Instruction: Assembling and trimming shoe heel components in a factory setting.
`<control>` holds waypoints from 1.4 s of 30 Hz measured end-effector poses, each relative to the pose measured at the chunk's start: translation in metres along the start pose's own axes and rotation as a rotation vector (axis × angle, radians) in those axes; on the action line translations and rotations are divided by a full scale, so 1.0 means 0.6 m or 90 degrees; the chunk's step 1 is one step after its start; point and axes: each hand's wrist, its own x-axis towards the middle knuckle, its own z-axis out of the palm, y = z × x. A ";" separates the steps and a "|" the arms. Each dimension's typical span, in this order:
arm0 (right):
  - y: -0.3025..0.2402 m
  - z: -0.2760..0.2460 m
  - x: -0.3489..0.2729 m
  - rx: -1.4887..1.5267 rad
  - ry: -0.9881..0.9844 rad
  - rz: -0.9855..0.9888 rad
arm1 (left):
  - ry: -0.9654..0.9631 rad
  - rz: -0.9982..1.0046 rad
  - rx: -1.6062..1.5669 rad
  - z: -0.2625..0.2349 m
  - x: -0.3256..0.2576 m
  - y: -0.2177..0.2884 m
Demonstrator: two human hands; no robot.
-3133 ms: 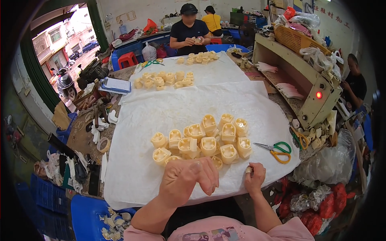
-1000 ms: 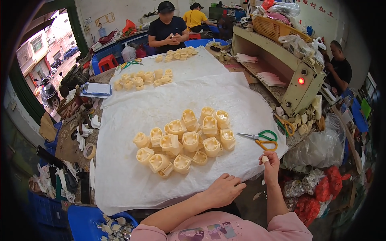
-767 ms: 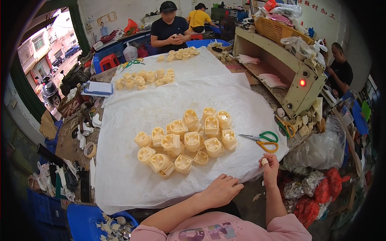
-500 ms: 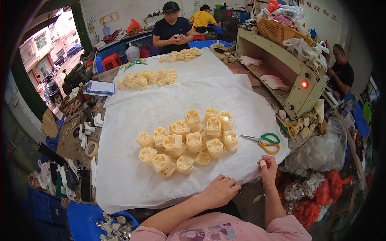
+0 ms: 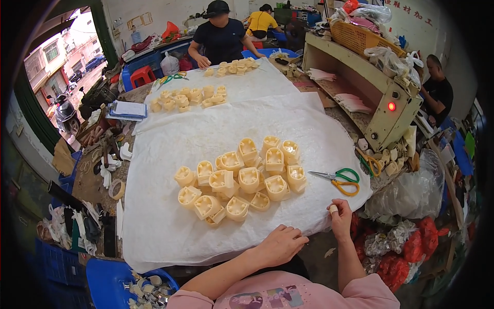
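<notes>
My left hand (image 5: 282,245) lies palm down at the near edge of the white sheet (image 5: 170,226), fingers loosely bent and nothing seen in them. My right hand (image 5: 340,219) is raised at the sheet's near right edge, its fingers curled in; what they hold, if anything, is hidden. A pale wrap (image 5: 333,208) covers one of its digits. Ahead of both hands, a loose group of cream plastic shoe heels (image 5: 249,178) is heaped on the sheet. Just beyond my right hand lies a pair of scissors (image 5: 345,181) with green and orange handles.
More cream heels (image 5: 190,96) lie farther up the table, near a clipboard (image 5: 128,109). A machine (image 5: 396,110) with a red light stands at the right. Below are a blue basin (image 5: 105,283) at left and red bags (image 5: 393,273) at right. Another person (image 5: 221,38) is across the table.
The person across the table has parted their hands, and one now reaches to the tabletop beside the far heels. My right hand has shifted very slightly left; my left hand stays put.
</notes>
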 end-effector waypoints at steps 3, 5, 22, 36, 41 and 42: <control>0.000 0.002 0.000 -0.015 0.004 0.000 | -0.008 -0.008 -0.006 0.001 -0.001 -0.001; 0.002 0.002 -0.001 -0.020 0.010 0.004 | -0.007 -0.011 -0.001 0.004 -0.003 -0.003; 0.013 0.006 -0.002 -0.053 0.021 -0.015 | 0.001 -0.031 -0.005 0.016 -0.015 -0.016; 0.015 0.005 0.000 -0.106 0.025 -0.027 | 0.032 -0.030 -0.018 0.020 -0.019 -0.022; 0.012 0.008 -0.001 -0.109 0.031 -0.031 | 0.026 -0.039 -0.020 0.020 -0.019 -0.020; 0.014 0.008 -0.001 -0.111 0.031 -0.032 | 0.026 -0.038 -0.020 0.020 -0.020 -0.020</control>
